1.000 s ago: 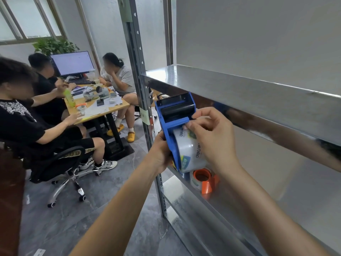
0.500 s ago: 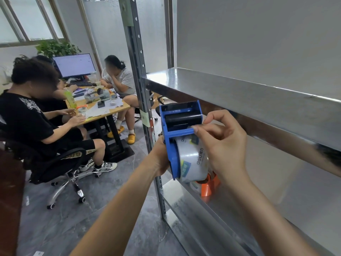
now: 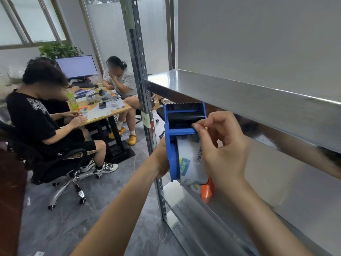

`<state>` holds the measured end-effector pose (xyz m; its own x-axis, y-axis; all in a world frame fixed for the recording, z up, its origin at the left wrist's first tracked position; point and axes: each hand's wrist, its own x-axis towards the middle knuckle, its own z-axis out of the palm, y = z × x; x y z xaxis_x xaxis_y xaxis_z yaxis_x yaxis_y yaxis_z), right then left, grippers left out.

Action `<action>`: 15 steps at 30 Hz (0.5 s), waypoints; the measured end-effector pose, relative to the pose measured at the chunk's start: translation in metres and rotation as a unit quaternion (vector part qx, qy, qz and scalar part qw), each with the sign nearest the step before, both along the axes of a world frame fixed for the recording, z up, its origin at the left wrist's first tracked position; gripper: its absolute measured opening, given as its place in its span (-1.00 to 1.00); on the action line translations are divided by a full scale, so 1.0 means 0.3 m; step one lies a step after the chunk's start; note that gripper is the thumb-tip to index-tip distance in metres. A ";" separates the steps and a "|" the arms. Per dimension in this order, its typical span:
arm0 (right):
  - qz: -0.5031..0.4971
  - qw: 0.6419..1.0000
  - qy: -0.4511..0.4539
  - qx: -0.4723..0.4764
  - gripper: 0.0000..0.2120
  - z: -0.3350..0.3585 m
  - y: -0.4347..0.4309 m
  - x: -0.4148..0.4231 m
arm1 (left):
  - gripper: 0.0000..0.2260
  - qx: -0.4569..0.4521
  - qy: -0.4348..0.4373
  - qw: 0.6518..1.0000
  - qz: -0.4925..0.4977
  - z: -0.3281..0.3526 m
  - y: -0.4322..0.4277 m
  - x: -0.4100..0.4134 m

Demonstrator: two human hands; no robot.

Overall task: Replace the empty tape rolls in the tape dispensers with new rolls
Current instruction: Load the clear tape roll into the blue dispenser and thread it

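I hold a blue tape dispenser (image 3: 172, 145) upright in front of a steel shelf. A printed white tape roll (image 3: 190, 163) sits inside its frame. My left hand (image 3: 162, 163) grips the dispenser from behind, mostly hidden by it. My right hand (image 3: 221, 148) covers the roll's right side, and its thumb and forefinger pinch at the tape end beside the black roller (image 3: 186, 118), under the toothed blade. Below them, an orange tape dispenser (image 3: 207, 189) with a roll stands on the lower shelf, partly hidden.
A steel rack fills the right: an upper shelf (image 3: 239, 100), a lower shelf (image 3: 212, 215) and an upright post (image 3: 142, 74). At the left, people sit on wheeled chairs around a wooden desk (image 3: 103, 111) with a monitor (image 3: 76, 66). Grey floor lies below.
The blue dispenser sits slightly higher and nearer the upper shelf. My right thumb and forefinger have moved up from the roll's top to the roller.
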<state>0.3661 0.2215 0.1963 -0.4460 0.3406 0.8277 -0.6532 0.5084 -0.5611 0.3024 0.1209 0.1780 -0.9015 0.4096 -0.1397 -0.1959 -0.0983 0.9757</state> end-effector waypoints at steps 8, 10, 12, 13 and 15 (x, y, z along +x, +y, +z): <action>0.010 0.998 -0.009 0.065 -0.71 0.025 0.029 -0.016 | -0.33 -0.021 0.006 1.000 0.012 0.019 -0.023 0.002; 0.023 0.998 -0.021 0.054 -0.70 0.035 0.025 -0.017 | -0.35 -0.030 0.010 0.999 0.008 0.009 -0.023 0.008; 0.041 0.997 -0.036 0.055 -0.71 0.046 0.024 -0.020 | -0.36 -0.033 0.000 0.999 0.019 0.011 -0.022 0.029; 0.050 0.996 -0.044 0.052 -0.70 0.051 0.025 -0.023 | -0.33 -0.030 -0.003 0.999 0.019 0.012 -0.021 0.034; 0.065 0.995 -0.063 0.029 -0.66 0.057 0.027 -0.030 | -0.29 -0.025 -0.001 1.000 0.006 0.021 -0.014 0.041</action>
<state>0.3570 0.2296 0.2135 -0.5848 0.2268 0.7788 -0.6420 0.4575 -0.6153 0.3149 0.1167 0.1842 -0.9058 0.3914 -0.1621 -0.1977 -0.0521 0.9789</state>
